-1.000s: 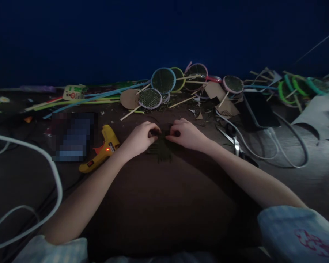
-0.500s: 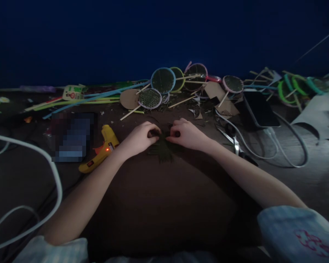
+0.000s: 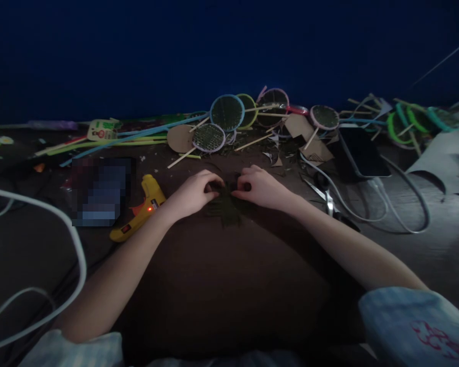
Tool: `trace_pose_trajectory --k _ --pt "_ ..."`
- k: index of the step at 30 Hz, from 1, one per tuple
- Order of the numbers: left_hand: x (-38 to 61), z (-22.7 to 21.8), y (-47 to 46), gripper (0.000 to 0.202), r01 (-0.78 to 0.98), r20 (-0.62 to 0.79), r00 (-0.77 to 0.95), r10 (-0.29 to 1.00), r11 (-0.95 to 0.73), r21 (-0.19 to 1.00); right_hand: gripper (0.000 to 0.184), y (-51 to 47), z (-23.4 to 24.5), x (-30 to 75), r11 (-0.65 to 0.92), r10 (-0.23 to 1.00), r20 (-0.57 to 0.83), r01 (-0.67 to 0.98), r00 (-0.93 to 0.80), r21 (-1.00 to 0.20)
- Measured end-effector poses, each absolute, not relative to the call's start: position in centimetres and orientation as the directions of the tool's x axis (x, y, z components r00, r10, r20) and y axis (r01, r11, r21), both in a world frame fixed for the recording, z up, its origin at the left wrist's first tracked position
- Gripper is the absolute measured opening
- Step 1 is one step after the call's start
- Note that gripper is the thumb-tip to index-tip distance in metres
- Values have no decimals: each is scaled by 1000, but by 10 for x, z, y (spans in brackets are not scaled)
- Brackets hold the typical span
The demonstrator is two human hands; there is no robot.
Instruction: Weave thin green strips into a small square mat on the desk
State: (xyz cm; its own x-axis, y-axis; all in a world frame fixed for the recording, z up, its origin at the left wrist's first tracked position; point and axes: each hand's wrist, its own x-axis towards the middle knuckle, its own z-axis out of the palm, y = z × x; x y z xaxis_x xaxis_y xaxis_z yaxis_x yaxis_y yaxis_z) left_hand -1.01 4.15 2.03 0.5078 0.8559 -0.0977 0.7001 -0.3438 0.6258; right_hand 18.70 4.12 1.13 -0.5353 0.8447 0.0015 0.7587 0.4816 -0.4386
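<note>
A small mat of dark green woven strips (image 3: 226, 210) lies on the dark table, loose ends pointing toward me. My left hand (image 3: 193, 193) pinches its upper left edge with curled fingers. My right hand (image 3: 260, 187) pinches the upper right edge, fingertips almost meeting the left ones. The part of the mat under both hands is hidden. The light is dim.
A yellow glue gun (image 3: 139, 209) with a lit red lamp lies left of my left hand. Scissors (image 3: 325, 196) and a white cable (image 3: 401, 204) lie to the right, by a dark phone (image 3: 361, 153). Round woven fans on sticks (image 3: 227, 113) and cardboard scraps (image 3: 309, 137) crowd the far edge.
The green woven mat has shifted slightly between my fingers. Both hands stay in nearly the same place.
</note>
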Motion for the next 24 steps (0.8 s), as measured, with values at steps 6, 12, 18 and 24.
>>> trace_pose_trajectory --k 6,12,18,24 --pt "-10 21 41 18 692 -88 505 858 -342 636 20 41 10 187 484 846 10 759 -533 -436" --pt "-10 20 42 19 690 -88 515 853 -351 634 21 42 9 187 489 844 15 757 -537 -433" --pt "-10 20 43 18 690 -79 512 855 -356 630 21 42 9 187 495 843 23 758 -538 -425" --pt "-14 19 47 16 659 -69 545 836 -376 651 21 42 11 187 500 838 16 753 -546 -427"
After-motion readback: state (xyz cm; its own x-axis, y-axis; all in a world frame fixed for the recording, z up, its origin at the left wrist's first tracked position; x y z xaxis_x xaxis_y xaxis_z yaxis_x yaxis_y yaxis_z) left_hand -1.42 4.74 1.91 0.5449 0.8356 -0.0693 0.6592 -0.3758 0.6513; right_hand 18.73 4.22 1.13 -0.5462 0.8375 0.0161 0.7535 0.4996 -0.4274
